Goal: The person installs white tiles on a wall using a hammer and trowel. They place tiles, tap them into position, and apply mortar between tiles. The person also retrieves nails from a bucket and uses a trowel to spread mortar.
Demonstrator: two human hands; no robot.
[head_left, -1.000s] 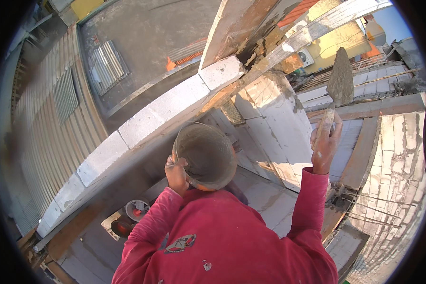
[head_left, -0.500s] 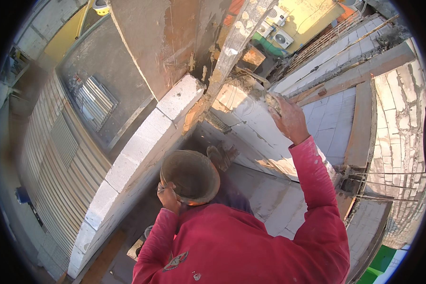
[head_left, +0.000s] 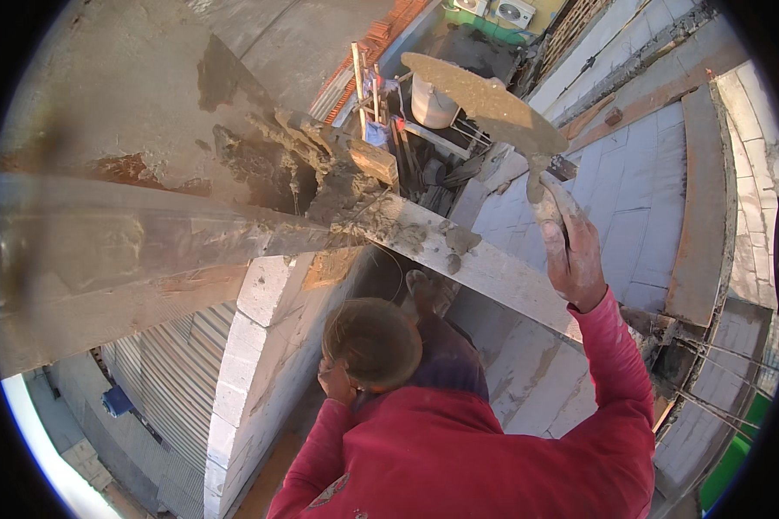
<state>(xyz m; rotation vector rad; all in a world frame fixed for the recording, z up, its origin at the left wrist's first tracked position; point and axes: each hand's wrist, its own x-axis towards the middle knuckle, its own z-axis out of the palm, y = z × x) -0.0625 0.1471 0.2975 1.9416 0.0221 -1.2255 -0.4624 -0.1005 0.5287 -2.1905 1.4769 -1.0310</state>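
Note:
My left hand (head_left: 337,381) is closed on the rim of a round, mortar-stained bucket (head_left: 372,344), held close against my body. The inside of the bucket is in shadow, so its contents are hard to make out. Raised out to the right, my right hand (head_left: 573,251) grips the handle of a trowel (head_left: 485,99). Grey-brown mortar coats its broad blade, which points up and to the left. Left of the trowel, rough wet mortar (head_left: 329,186) clings around a joint where a concrete post (head_left: 147,229) meets the white block wall (head_left: 485,281).
A second white block wall (head_left: 247,372) runs toward the lower left, beside a corrugated roof (head_left: 177,355) far below. Bare rebar (head_left: 710,389) sticks out at the right. Beyond the wall are a pale tub (head_left: 433,102) and air-conditioner units (head_left: 515,12).
The view has turned and shifted toward the post and mortared joint. My right hand has come away from the wall top, and the trowel blade now shows fully, raised. My left hand still holds the bucket.

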